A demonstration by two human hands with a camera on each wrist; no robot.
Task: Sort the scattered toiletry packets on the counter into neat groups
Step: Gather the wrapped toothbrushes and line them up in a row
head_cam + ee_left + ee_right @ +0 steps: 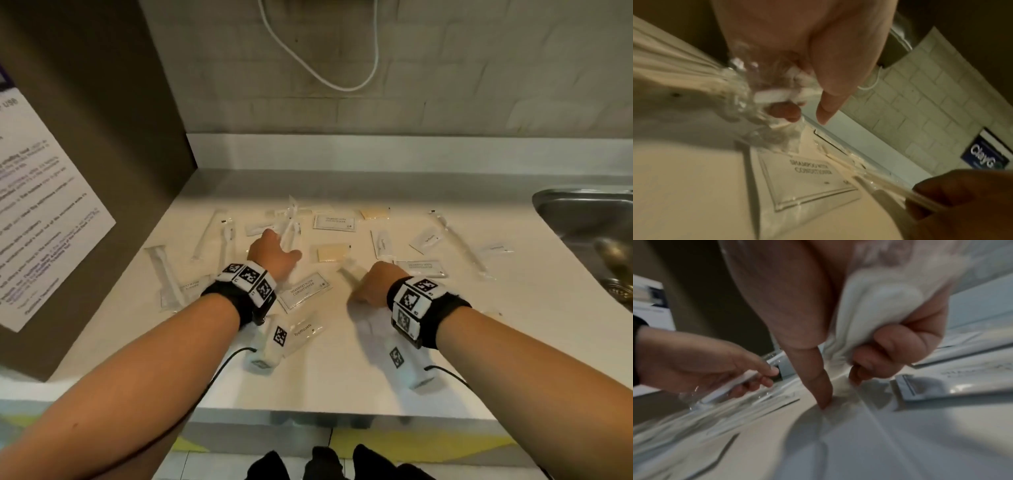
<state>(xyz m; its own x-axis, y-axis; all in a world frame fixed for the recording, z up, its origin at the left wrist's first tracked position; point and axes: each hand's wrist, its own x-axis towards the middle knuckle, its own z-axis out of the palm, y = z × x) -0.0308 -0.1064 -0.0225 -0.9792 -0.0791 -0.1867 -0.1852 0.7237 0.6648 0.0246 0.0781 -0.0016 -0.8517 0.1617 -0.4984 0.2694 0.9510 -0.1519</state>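
Note:
Several toiletry packets lie scattered on the white counter [342, 377]: shampoo sachets [335, 222] [807, 178], yellow sachets [331, 253], a toothpaste packet [306, 334] and wrapped toothbrushes [459, 243]. My left hand [277, 246] [797, 105] grips clear-wrapped toothbrushes [772, 95] [731, 386] just above the counter's middle. My right hand [373, 277] [840, 386] curls round a bunch of white packets [869, 313]. Its thumb [824, 394] presses down on a packet lying on the counter. A long wrapped piece [346, 267] sticks out of it to the left.
A steel sink [582, 222] is sunk into the counter at the right. A dark panel with a printed notice [44, 205] walls off the left side. A white cable [325, 68] hangs on the tiled back wall. More wrapped toothbrushes [205, 236] lie at the left.

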